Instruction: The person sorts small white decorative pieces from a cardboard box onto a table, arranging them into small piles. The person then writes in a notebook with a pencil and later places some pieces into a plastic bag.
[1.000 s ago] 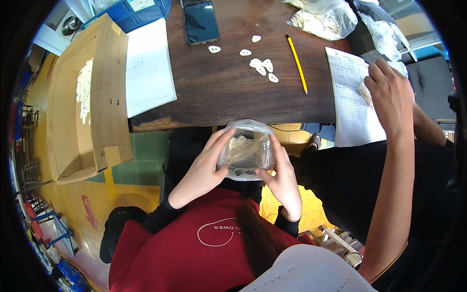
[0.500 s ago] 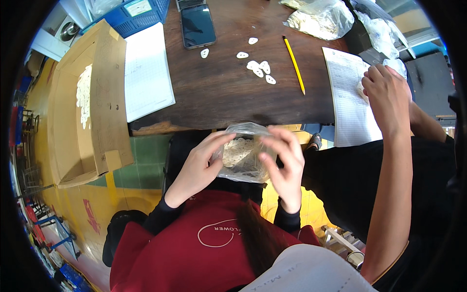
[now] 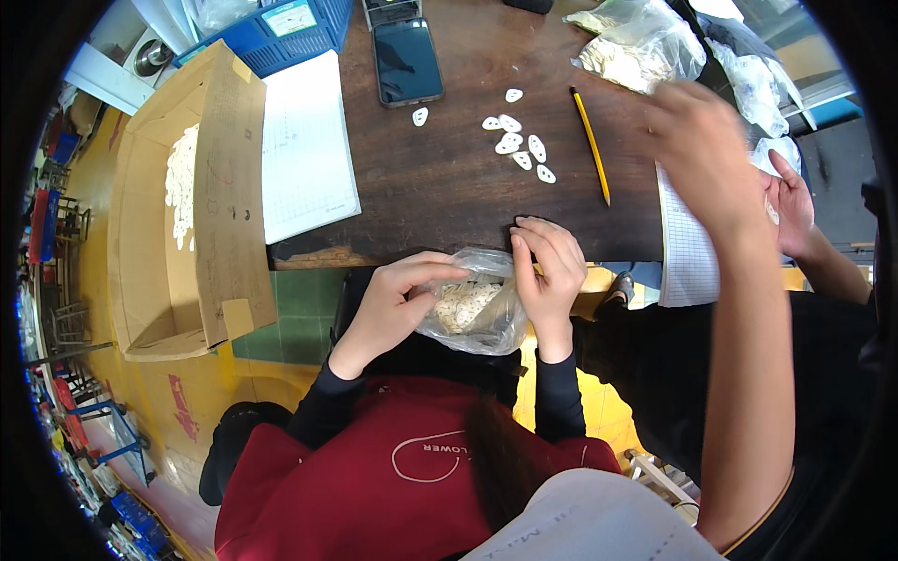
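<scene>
A clear plastic bag [image 3: 500, 335] sits over my lap at the table's front edge, its mouth turned up. Small flat cream pieces [image 3: 458, 307] fill part of it. My left hand [image 3: 388, 304] pinches the bag's left rim between thumb and fingers. On the other side my right hand [image 3: 550, 276] has its fingers bent together at the bag's right edge, fingertips close to the table edge. Beyond the bag, several loose white pieces with holes [image 3: 510, 140] lie scattered on the dark wooden table [image 3: 421, 187].
Left stands a cardboard box [image 3: 220, 187] with more pieces, beside a paper sheet [image 3: 304, 150] and a blue basket [image 3: 271, 42]. A phone [image 3: 407, 61], a yellow pencil [image 3: 591, 145] and filled bags [image 3: 641, 47] lie farther back. A co-worker's blurred hand [image 3: 702, 150] hovers above a notebook [image 3: 687, 252].
My right hand has moved up and closed in at the bag's edge; my left keeps its hold. The co-worker's hand has lifted off the notebook and moved left. The whole view has shifted slightly.
</scene>
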Tool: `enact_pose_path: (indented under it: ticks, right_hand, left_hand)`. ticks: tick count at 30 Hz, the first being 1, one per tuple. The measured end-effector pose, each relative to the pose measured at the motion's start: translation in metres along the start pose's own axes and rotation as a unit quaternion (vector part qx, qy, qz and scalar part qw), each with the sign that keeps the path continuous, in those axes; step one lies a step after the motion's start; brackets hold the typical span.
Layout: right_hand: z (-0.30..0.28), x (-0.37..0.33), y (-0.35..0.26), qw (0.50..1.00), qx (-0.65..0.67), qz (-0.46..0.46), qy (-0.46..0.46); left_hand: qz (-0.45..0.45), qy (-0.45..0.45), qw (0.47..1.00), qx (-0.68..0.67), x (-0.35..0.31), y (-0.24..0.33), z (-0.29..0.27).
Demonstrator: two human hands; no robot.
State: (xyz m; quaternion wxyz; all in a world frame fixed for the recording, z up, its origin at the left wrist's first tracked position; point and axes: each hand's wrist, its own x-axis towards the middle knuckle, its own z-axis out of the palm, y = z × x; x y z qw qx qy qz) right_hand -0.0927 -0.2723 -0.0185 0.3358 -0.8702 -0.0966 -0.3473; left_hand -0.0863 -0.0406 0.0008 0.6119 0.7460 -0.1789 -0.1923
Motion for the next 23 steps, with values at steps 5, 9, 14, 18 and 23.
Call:
enact_pose_path:
  ticks: [5,9,14,18,23]
  right_hand:
    - [-0.002,0.000,0.000,1.000,-0.007,0.006,-0.002]
    - [0.000,0.002,0.000,1.000,-0.007,0.011,0.005]
    - [0.003,0.002,0.000,1.000,-0.010,0.015,0.014]
    - [0.002,0.002,0.000,1.000,-0.013,0.014,0.010]
    - [0.003,0.002,0.000,1.000,-0.014,0.013,0.007]
  left_hand:
    - [-0.040,0.008,0.997,-0.066,0.006,-0.005,-0.001]
    - [-0.053,0.004,0.995,-0.090,0.007,-0.009,-0.002]
    - [-0.039,0.003,0.994,-0.099,0.007,-0.013,-0.002]
    - [-0.046,-0.001,0.995,-0.094,0.007,-0.014,-0.003]
    - [-0.046,-0.005,0.994,-0.103,0.007,-0.012,-0.003]
